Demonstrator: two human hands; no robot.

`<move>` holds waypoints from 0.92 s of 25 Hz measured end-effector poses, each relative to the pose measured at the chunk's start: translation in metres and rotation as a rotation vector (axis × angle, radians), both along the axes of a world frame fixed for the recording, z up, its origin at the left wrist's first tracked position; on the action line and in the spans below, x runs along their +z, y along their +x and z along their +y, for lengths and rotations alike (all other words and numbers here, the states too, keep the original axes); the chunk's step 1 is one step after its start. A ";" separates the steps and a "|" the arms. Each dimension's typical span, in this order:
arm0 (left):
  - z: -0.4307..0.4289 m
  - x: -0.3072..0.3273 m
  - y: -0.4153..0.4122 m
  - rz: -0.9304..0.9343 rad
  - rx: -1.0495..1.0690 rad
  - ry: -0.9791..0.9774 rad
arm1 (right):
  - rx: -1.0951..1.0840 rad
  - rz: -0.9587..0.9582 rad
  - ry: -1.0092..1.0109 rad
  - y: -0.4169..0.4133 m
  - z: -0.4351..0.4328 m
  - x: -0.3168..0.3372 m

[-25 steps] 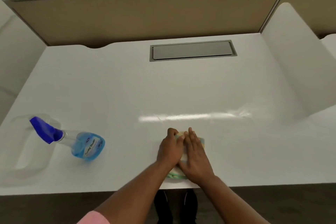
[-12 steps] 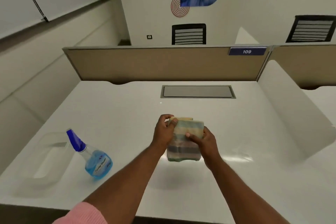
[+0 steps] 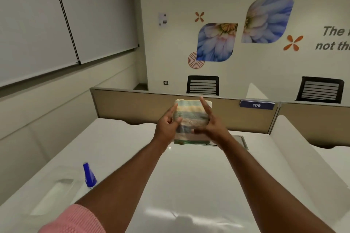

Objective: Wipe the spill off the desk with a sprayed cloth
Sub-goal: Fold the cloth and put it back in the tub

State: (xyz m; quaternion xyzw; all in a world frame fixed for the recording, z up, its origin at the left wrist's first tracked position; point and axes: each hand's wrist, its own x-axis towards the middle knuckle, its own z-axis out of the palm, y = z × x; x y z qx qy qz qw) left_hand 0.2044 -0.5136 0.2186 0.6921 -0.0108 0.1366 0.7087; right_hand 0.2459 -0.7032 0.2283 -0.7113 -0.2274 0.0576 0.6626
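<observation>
Holding folded striped cloth above the desk, my left hand and right hand pinch its sides; spray bottle at eight o'clock, body hidden behind my forearm.

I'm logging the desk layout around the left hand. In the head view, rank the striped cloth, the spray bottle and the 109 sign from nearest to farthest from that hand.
1. Striped cloth: held by the left hand, above the desk.
2. 109 sign: on the partition, to the right and beyond.
3. Spray bottle: on the desk, low at the left, partly behind the forearm.
</observation>
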 end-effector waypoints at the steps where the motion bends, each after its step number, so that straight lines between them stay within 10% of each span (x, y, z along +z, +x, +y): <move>1: 0.005 0.013 0.002 -0.016 -0.011 -0.009 | 0.034 -0.035 -0.069 0.002 0.003 0.012; 14: 0.064 0.069 -0.012 -0.180 0.187 0.767 | -0.204 -0.348 -0.351 0.010 0.041 0.048; 23: 0.093 0.068 -0.038 -0.090 0.202 0.085 | -0.152 -0.203 0.044 -0.008 0.092 0.051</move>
